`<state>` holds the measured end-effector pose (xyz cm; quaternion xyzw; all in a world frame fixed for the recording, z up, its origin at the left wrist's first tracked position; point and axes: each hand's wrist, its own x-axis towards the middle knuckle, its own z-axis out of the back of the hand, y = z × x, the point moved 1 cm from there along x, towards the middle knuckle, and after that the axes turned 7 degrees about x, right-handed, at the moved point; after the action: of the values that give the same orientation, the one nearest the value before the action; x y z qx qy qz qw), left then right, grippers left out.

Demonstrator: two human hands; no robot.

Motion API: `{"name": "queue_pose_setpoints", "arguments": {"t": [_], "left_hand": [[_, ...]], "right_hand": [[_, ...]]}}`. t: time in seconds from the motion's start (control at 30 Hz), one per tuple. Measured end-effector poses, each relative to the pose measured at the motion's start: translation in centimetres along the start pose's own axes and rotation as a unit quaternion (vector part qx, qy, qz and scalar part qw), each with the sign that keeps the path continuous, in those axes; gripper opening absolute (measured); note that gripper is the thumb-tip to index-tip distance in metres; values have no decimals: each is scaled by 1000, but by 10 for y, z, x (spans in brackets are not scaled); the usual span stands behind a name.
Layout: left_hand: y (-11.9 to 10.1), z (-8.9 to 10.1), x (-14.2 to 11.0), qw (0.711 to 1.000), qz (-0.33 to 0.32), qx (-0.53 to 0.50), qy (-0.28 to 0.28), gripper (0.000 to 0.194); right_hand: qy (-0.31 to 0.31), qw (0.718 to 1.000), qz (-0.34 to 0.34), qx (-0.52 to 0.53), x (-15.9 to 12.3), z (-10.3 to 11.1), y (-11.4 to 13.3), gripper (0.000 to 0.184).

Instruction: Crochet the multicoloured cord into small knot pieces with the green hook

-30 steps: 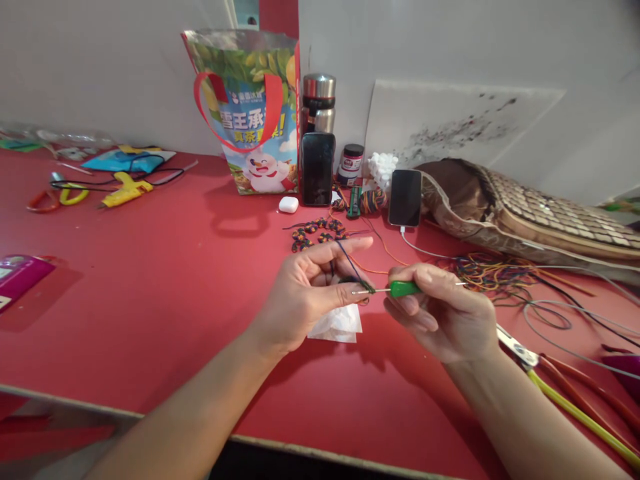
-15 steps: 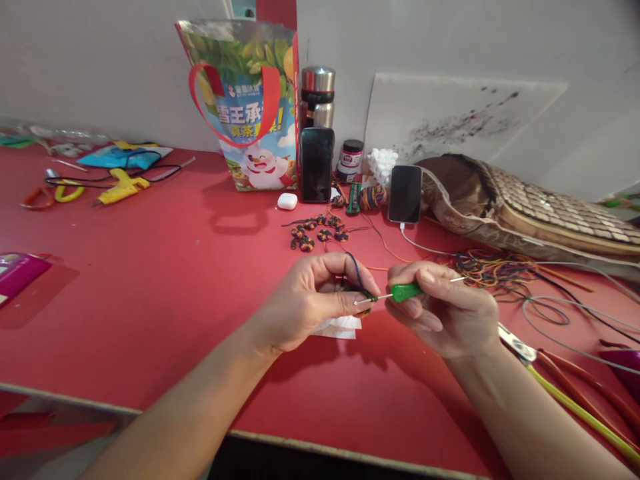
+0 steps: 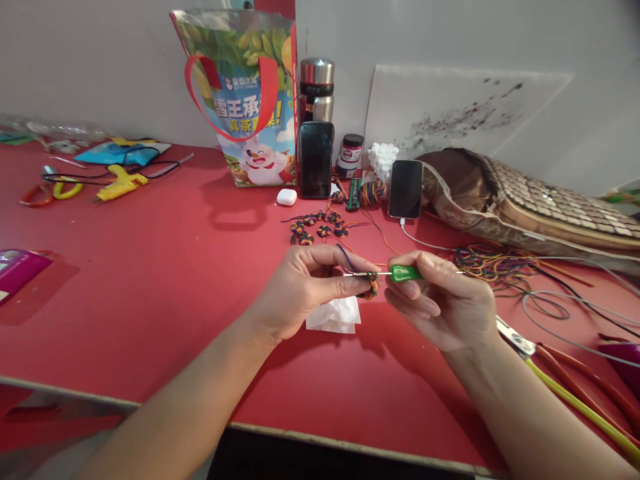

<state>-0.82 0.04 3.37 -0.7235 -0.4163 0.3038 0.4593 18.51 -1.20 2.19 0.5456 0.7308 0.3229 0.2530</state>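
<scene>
Between thumb and fingers, my left hand (image 3: 313,283) pinches a small multicoloured crochet piece (image 3: 371,287), dark with orange and green. A dark blue strand (image 3: 345,257) loops over its index finger. My right hand (image 3: 445,293) grips a crochet hook (image 3: 406,273) by its green handle. The hook's metal shaft runs left into the top of the piece, and its tip lies against the left fingers. Beneath my left hand a crumpled white tissue (image 3: 334,317) rests on the red table. Beyond the hands lie several small round crocheted pieces (image 3: 324,231) in the same colours.
A tangle of multicoloured yarn (image 3: 493,267) and red-and-yellow-handled pliers or cutters (image 3: 525,347) lie to the right. Two phones (image 3: 317,160), a yarn ball (image 3: 373,192), a thermos (image 3: 317,87) and a shopping bag (image 3: 250,113) stand behind. A yellow glue gun (image 3: 120,183) lies far left.
The hook and crochet piece have risen slightly, and the hook now lies nearly level. More of the piece's orange edge and more of the tissue show.
</scene>
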Motion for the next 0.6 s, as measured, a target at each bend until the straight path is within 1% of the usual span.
{"name": "queue_pose_setpoints", "arguments": {"t": [0.07, 0.13, 0.2, 0.33, 0.5, 0.6], "left_hand": [[0, 0, 1, 1000, -15, 13, -16, 12], [-2, 0, 1, 1000, -10, 13, -15, 10], [-4, -1, 1, 1000, -4, -3, -4, 9], [-6, 0, 0, 999, 15, -38, 35, 16], [-4, 2, 0, 997, 34, -40, 57, 8], [-4, 2, -1, 996, 43, -42, 67, 8]], "right_hand": [[-5, 1000, -3, -3, 0, 0, -1, 18], [-10, 1000, -3, -9, 1, 1, -1, 17], [-13, 1000, -3, -10, 1, 1, -2, 17], [-15, 1000, -10, -1, 2, 2, -3, 19], [-10, 1000, -22, 9, 1, 1, -3, 18], [0, 1000, -26, 12, 2, 0, -3, 16]]}}
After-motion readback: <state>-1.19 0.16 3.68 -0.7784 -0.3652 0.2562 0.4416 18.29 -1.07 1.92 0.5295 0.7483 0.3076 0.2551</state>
